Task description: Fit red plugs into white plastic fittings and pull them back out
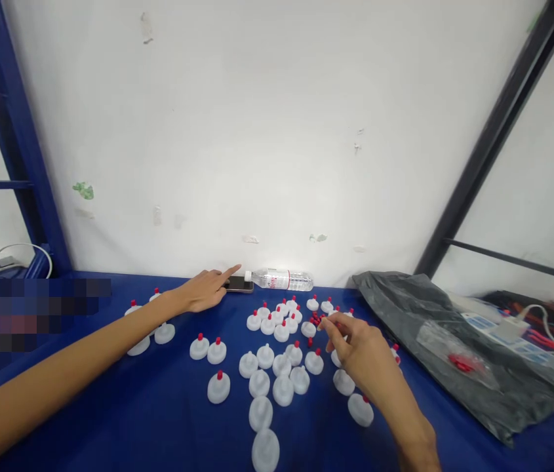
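My left hand (208,288) reaches to the back of the blue table, its index finger extended over a dark phone (240,284), with nothing in its grasp. At the right, my right hand (350,337) has thumb and index finger brought together beside a small pile of red caps (315,318); whether a cap is between the fingertips is too small to tell. Several white round lids with red tips (281,331) stand near the middle. In front of them are several white lids without red tips (259,383). More red-tipped lids (218,387) lie toward the left.
A clear plastic bottle (281,280) lies against the white wall. On the right, a grey plastic sheet (404,314) carries a clear bag of red pieces (463,360), beside power strips and cables (517,328).
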`<state>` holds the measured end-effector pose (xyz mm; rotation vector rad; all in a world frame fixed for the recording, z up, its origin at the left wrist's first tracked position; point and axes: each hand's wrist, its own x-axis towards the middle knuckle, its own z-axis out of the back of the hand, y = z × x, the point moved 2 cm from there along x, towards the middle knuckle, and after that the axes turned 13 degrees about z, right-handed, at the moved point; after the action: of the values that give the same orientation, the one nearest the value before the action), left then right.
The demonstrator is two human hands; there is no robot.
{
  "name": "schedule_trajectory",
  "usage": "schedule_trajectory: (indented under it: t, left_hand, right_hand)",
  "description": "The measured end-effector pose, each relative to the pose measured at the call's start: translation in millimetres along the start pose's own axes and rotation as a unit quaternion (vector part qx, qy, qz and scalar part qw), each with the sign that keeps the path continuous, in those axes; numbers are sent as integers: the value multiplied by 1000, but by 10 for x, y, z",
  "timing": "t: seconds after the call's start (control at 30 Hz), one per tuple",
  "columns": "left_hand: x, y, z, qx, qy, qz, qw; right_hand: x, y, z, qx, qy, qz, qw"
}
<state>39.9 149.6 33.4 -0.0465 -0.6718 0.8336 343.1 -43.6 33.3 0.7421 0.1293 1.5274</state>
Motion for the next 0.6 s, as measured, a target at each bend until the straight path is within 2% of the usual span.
schedule_trajectory:
  t: [0.1, 0.27, 0.4, 0.6]
  left_hand:
    - [81, 145, -61, 36, 63, 52, 996]
    - [236, 239, 125, 39, 128, 114, 984]
    - [243, 202, 204, 31, 150, 129, 980]
    - [188, 206, 154, 33, 146, 107, 983]
  right_hand:
    - [2, 13, 1, -3, -6, -1, 1000]
    - [22, 28, 1, -8, -12, -33, 999]
    - [14, 32, -4, 7, -4, -39, 999]
    - [-14, 21, -27, 20, -21, -28, 999]
